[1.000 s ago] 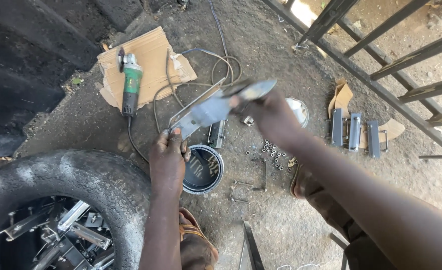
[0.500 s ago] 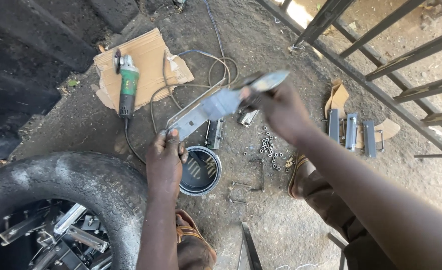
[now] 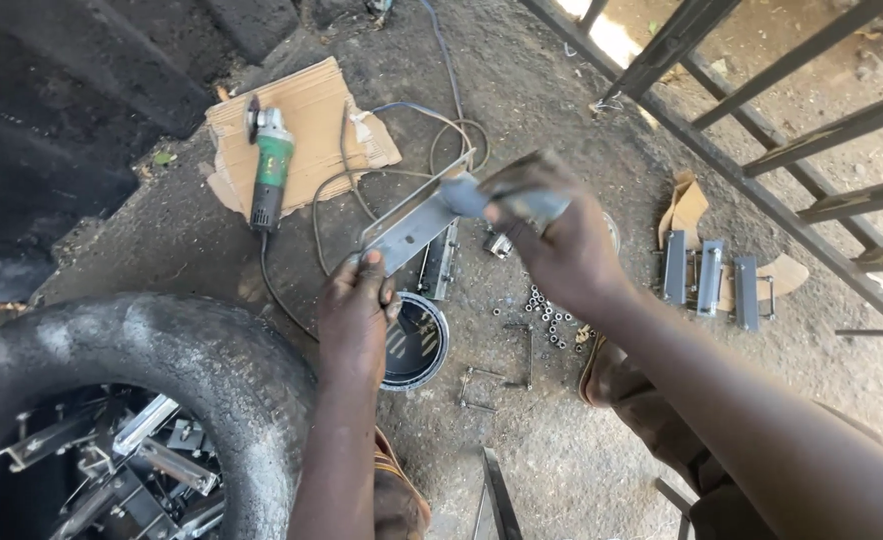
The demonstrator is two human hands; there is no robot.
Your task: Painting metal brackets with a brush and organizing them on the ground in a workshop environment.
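Hands are working a flat metal bracket [image 3: 411, 225] over a paint tin [image 3: 416, 340] on the dirt floor: the left hand [image 3: 356, 310] is pinching its near end, while the right hand [image 3: 561, 250] is closing around a blurred brush-like tool [image 3: 506, 200] at its far end. Loose grip could be dropping metal into the tin. Since half a second ago, the right hand has been sliding nearer along the bracket.

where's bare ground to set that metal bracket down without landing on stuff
Bare ground lies between the angle grinder and the tyre, and low between the round tin and the sandal. Crowded: the nuts and the three brackets near the gate.
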